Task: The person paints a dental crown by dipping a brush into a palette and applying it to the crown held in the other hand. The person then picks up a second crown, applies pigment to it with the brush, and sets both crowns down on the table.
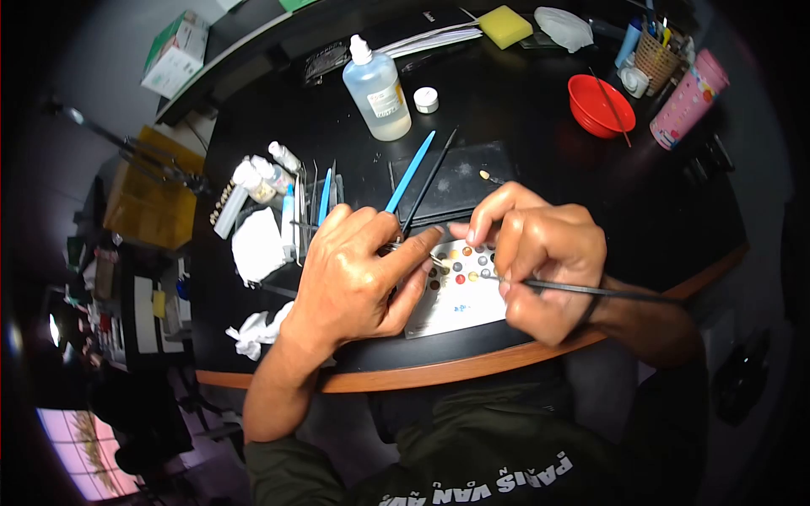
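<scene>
Evidently both hands work close together, low over the near part of a black tabletop with a brown wooden edge point(540, 118). The right hand point(548, 266) is closed around a slim, dark, straight-handled tool point(616, 293), whose handle runs out to the right while its thin front end points toward the left fingertips. The left hand point(359, 274) is curled, thumb and forefinger drawn close together beside a tiny pale piece point(440, 262); I cannot tell whether they pinch it. Beneath the fingers lies a white rectangular card printed with rows of coloured round dots point(460, 319), partly covered by both hands. Just beyond, a bright blue slender tool point(411, 171) and a thin black stick point(432, 179) slant beside a flat black rectangular case point(477, 169). Farther back stand a clear plastic bottle with a white cap point(377, 97) and a small round white jar point(426, 100), with a shallow red bowl point(595, 110) off to the right.
</scene>
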The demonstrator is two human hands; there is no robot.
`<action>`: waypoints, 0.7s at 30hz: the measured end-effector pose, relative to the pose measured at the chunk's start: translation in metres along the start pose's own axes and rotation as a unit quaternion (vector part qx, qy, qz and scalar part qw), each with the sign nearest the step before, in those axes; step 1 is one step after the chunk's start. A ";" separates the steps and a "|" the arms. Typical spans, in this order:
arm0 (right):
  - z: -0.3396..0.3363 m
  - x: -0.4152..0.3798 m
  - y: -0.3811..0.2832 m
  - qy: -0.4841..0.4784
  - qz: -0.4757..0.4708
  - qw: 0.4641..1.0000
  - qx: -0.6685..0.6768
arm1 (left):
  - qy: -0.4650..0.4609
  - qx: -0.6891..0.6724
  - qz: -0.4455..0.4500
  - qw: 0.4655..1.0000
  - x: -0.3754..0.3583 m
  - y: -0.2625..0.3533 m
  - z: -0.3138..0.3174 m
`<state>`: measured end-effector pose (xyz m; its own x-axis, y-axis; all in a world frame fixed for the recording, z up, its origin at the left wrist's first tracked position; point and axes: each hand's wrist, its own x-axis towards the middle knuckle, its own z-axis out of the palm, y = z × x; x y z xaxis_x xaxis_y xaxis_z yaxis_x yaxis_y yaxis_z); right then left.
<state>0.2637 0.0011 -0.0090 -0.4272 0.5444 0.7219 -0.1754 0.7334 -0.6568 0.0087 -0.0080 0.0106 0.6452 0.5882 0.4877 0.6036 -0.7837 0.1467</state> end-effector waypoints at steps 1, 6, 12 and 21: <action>-0.006 0.000 0.004 0.000 -0.002 1.000 -0.018 | 0.001 0.027 -0.019 0.999 0.000 0.001 0.000; -0.014 -0.001 0.016 0.034 0.001 0.999 -0.028 | 0.006 0.088 -0.079 0.993 -0.002 0.001 0.000; -0.011 0.000 0.019 0.050 -0.002 0.997 -0.053 | 0.003 0.074 -0.097 0.993 -0.003 0.001 0.003; -0.010 0.000 0.020 0.040 0.006 0.997 -0.062 | 0.005 0.070 -0.092 0.993 -0.003 0.002 0.002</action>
<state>0.2694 0.0199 -0.0193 -0.3554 0.5813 0.7320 -0.0570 0.7681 -0.6377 0.0092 -0.0110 0.0083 0.5134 0.7161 0.4729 0.7704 -0.6274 0.1136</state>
